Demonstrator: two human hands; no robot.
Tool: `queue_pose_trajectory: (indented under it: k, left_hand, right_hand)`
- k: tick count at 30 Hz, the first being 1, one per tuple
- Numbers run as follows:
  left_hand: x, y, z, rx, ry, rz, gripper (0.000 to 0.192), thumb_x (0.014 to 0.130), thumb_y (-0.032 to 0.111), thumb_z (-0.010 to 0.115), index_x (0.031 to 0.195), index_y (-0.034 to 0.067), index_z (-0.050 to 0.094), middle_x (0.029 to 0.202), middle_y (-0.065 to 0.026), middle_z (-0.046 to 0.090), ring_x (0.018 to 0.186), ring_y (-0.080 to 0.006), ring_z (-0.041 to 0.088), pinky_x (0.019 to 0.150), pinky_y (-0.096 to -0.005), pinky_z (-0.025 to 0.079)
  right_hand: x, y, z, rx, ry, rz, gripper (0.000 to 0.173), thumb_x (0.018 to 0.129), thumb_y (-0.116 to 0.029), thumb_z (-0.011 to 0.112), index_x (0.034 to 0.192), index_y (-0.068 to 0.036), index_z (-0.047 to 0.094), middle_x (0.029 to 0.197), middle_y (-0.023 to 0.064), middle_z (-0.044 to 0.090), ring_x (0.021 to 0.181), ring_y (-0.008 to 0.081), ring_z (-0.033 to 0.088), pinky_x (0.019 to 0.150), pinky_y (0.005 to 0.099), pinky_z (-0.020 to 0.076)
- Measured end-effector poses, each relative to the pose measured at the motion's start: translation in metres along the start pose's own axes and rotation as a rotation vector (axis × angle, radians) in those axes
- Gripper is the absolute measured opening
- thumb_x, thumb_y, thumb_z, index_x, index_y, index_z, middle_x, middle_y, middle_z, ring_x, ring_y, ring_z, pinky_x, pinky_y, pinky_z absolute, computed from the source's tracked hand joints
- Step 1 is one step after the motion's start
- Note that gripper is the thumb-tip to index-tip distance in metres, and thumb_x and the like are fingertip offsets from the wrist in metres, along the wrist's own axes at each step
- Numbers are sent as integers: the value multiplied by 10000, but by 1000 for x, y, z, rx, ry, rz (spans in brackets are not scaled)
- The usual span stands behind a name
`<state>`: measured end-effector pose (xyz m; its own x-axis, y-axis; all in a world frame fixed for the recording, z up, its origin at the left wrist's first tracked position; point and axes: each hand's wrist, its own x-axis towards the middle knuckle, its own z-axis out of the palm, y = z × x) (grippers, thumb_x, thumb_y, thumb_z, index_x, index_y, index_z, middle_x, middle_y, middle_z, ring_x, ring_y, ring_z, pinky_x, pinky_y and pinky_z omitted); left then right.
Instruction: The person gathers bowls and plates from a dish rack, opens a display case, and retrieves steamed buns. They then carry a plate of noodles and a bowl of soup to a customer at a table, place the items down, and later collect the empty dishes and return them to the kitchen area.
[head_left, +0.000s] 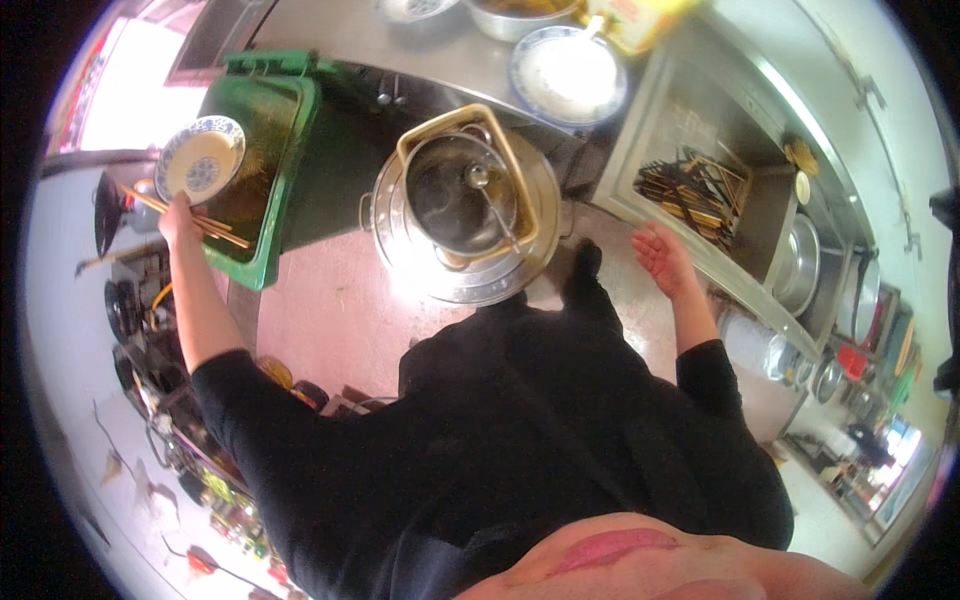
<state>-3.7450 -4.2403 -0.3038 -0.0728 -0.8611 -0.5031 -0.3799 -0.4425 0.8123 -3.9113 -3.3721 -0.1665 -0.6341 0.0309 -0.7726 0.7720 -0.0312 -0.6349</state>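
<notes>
My left hand (180, 221) grips a blue-and-white patterned plate (201, 159) together with several wooden chopsticks (225, 231). The plate is tilted, its patterned inner face towards me, over the mouth of a green waste bin (266, 270). Brownish residue coats the bin's inner wall. On the right, my right hand (664, 259) holds nothing, its fingers apart, just beside the front rim of a metal sink (712, 274). A heap of chopsticks and other thin utensils (694, 195) lies in that sink.
Between my hands stands a large round metal pot (457, 281), topped by a rectangular tub (409, 135) and a dark round pan (450, 195) holding a ladle (495, 206). A steel counter (330, 30) bears a white plate (568, 75) and a metal basin (517, 22). A metal bowl (799, 262) sits further right.
</notes>
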Motion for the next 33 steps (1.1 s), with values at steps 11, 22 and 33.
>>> queue_pose_trajectory:
  k: [11, 22, 33]
  left_hand:
    - [-217, -4, 111, -422, -681, -282, 131, 877, 35, 558, 1007, 15, 561, 732, -56, 614, 499, -134, 495, 452, -291, 471]
    - [-215, 31, 78, -430, -785, -381, 180, 874, 75, 544, 1032, -12, 540, 786, -77, 626, 500, -148, 498, 470, -286, 464]
    - [-158, -74, 141, -637, -402, -496, 175, 850, 42, 555, 1020, 23, 518, 795, -98, 556, 615, -174, 487, 584, -331, 496]
  right_hand:
    - [-24, 42, 120, -120, -297, 138, 387, 973, -239, 617, 1317, -68, 566, 1145, 117, 680, 1032, 226, 675, 830, 343, 564]
    - [-9, 34, 177, -216, -453, 113, 371, 972, -256, 615, 1305, -93, 589, 1147, 85, 688, 1025, 179, 660, 872, 324, 532]
    - [-56, 41, 24, -257, -119, 126, 411, 957, -248, 607, 1321, -64, 559, 1140, 106, 691, 1000, 192, 678, 831, 344, 547]
